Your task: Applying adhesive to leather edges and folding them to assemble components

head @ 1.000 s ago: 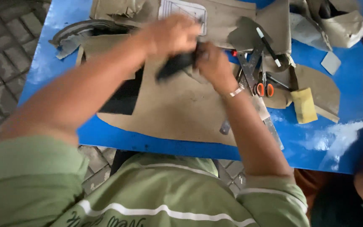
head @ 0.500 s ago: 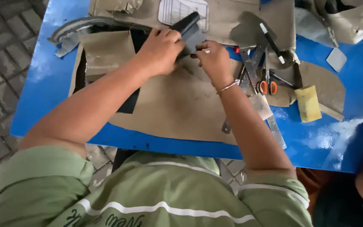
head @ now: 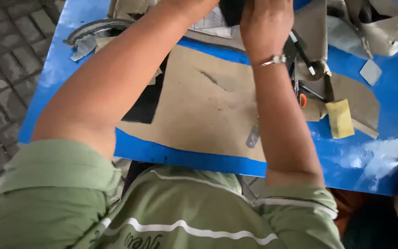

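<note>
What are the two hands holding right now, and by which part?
Both the left hand and right hand grip a black piece at the frame's top edge; the exact place of the hold is cut off.

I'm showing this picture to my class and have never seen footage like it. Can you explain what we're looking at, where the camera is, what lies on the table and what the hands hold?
There is no machine here. A camera worn on a person's head looks down over green sleeves at bare arms. The blue table carries a large tan sheet, a black piece, a yellow block, scissors and scraps. Both hands reach to the picture's top edge: the right hand grips a dark piece, and the left hand is mostly cut off, so its grip cannot be told.
</note>
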